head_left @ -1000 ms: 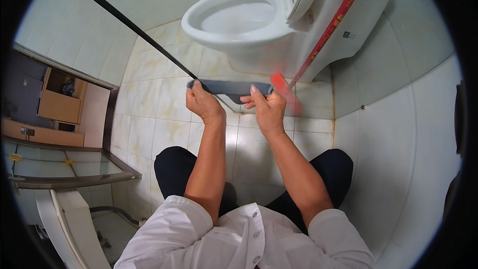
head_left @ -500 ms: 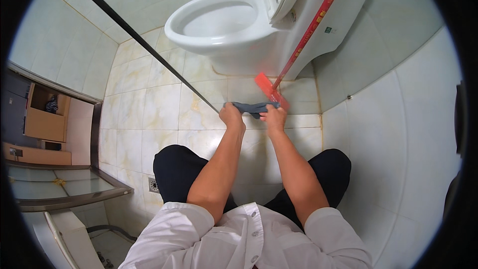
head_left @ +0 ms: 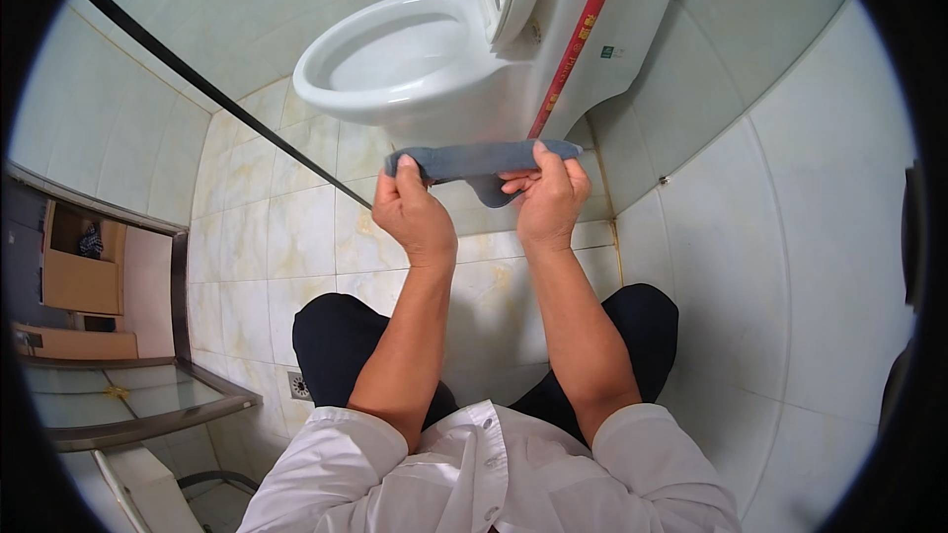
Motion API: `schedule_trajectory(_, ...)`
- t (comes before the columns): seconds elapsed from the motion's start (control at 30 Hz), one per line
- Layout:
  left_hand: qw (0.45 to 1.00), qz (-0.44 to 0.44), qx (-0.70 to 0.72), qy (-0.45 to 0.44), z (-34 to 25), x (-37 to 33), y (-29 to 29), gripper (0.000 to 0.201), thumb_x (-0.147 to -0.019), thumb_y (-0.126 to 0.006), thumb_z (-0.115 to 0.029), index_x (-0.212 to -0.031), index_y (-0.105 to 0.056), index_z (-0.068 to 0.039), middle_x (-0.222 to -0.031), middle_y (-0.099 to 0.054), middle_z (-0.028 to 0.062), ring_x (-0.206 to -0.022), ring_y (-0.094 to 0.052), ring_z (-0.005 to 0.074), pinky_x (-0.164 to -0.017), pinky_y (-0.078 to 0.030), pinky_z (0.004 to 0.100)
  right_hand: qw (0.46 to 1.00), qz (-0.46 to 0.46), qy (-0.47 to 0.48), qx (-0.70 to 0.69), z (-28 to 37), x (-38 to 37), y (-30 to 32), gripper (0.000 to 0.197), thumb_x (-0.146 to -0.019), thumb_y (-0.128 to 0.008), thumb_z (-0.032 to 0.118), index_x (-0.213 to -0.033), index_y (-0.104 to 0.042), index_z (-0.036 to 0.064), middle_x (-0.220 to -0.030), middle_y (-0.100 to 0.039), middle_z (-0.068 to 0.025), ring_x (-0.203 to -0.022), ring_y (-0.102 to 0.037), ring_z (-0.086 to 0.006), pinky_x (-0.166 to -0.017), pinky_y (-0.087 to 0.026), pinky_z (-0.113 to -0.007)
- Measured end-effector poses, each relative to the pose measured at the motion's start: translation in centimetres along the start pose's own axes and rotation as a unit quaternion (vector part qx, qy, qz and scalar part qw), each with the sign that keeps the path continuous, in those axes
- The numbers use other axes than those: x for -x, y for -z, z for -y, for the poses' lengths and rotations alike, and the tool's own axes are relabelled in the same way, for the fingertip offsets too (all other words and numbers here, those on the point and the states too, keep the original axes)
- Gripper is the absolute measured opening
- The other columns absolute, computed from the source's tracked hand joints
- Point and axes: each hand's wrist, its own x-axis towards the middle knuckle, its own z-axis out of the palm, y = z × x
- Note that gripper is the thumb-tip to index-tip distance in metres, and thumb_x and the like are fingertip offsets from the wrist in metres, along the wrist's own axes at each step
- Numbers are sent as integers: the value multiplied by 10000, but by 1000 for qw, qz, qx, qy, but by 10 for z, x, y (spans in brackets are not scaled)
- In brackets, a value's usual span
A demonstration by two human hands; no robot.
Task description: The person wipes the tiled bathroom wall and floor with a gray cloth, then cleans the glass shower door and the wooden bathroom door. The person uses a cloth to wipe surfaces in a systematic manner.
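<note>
Grey-blue soft fabric strip [head_left: 472, 159] held roughly level between both hands, above the pale marbled tile floor [head_left: 301, 222], in front of the white ceramic toilet [head_left: 434, 99]. Left hand [head_left: 413, 215]: gripping its left end, thumb on top. Right hand [head_left: 551, 202]: thumb pinching near right end, fingers half-curled. Slim black pole [head_left: 222, 101] ends visually at left hand; contact unclear. Red gold-printed pole [head_left: 581, 30] passes behind strip.

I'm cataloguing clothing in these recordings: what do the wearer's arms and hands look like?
The left grip and right grip are bare hands, without gloves. No watch or bracelet shows on either forearm. The left sleeve and right sleeve are short, loose and white.
</note>
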Motion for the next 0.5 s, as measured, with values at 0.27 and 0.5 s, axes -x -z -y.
schedule_trajectory(0.27,990,-10,-28,137,120,36,15,247,-989,-543,-149,-778,-583,-29,-718,-577,7,-655,-515,88,-606,-445,287,974,-121,81,172,-61,-14,59,231,-936,-551,122,-782,-584,-47,-699,-627,-100,-461,-576,-193,-456,-489,-312)
schedule_trajectory(0.5,906,98,30,410,156,44,34,112,-979,-579,-113,-983,-586,-2,-940,-623,91,-815,-634,210,-754,-583,391,923,-294,-246,17,-115,-42,126,250,-956,-525,217,-1038,-583,-12,-912,-645,-162,-672,-638,-257,-529,-541,-368)
